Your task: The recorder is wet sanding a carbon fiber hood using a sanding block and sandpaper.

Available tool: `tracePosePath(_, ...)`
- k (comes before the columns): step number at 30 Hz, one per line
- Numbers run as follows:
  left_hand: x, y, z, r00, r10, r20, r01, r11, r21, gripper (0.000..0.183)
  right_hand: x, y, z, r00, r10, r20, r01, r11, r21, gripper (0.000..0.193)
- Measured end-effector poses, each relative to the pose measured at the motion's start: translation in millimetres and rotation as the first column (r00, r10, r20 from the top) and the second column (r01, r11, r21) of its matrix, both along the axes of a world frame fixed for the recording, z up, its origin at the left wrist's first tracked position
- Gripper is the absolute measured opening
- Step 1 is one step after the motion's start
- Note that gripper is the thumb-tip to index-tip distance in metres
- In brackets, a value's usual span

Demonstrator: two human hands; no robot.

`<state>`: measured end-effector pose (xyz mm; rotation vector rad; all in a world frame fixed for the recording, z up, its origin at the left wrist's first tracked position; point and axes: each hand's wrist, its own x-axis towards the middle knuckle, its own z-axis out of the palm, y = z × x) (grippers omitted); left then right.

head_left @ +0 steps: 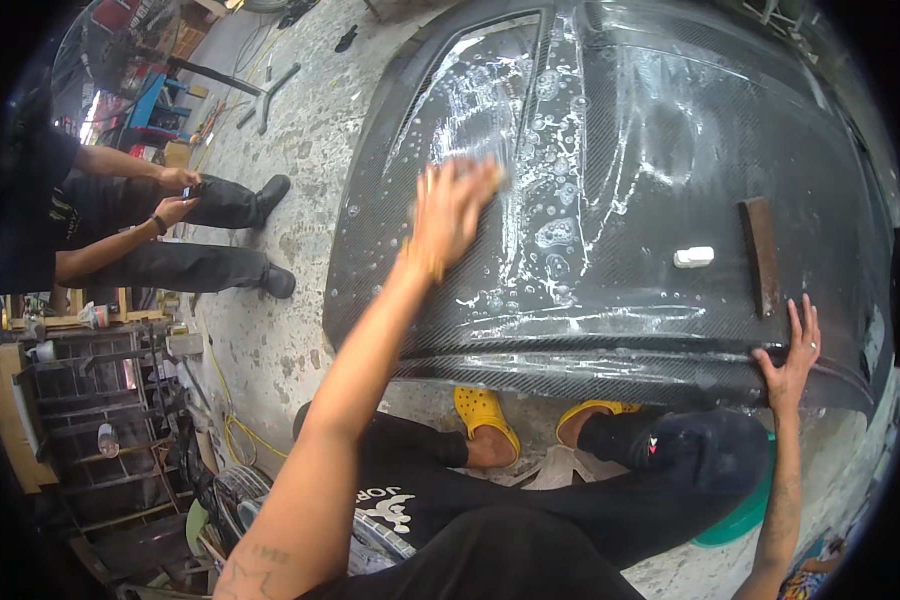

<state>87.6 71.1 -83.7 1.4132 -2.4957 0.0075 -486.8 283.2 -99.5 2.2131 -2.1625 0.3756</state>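
Note:
A dark carbon-fibre car hood (pixel 650 300) lies before me, wet and covered in suds over its left half and middle. My left hand (pixel 448 212) presses on the soapy left part, its fingers blurred by motion. Something small and tan shows at its fingertips, too smeared to name. Over the near right edge of the hood, my right hand (pixel 792 358) rests with fingers spread, holding nothing. A long, dark brown block (pixel 759 256) lies just beyond it. To the left of the block sits a small white piece (pixel 694 257).
At left a person (pixel 120 220) in dark clothes holds a phone (pixel 192 190). A metal rack (pixel 110 420) and a yellow cord (pixel 235 430) are at lower left. Under my right leg shows a green basin (pixel 735 515). A metal stand (pixel 267 97) is on the concrete floor.

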Motion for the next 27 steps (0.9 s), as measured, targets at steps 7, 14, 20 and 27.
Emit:
tracePosePath(7, 15, 1, 19, 0.992, -0.051, -0.118, 0.059, 0.996, 0.064, 0.04, 7, 0, 4, 1.0, 0.007, -0.01, -0.007, 1.0, -0.029, 0.098)
tracePosePath(14, 29, -233, 1, 0.924, 0.335, -0.184, -0.348, 0.936, -0.046, 0.03, 28, -27, -9, 0.996, 0.054, 0.073, -0.051, 0.998, -0.033, 0.097)
tracePosePath(20, 6, 36, 9, 0.987, 0.009, -0.163, 0.003, 0.997, 0.077, 0.041, 0, 3, 7, 1.0, -0.007, -0.018, 0.007, 1.0, 0.013, 0.099)
tracePosePath(27, 2, -83, 14, 0.983, -0.151, -0.103, 0.153, 0.988, 0.018, 0.034, 2, -3, 11, 1.0, -0.012, -0.019, 0.012, 1.0, -0.013, 0.102)
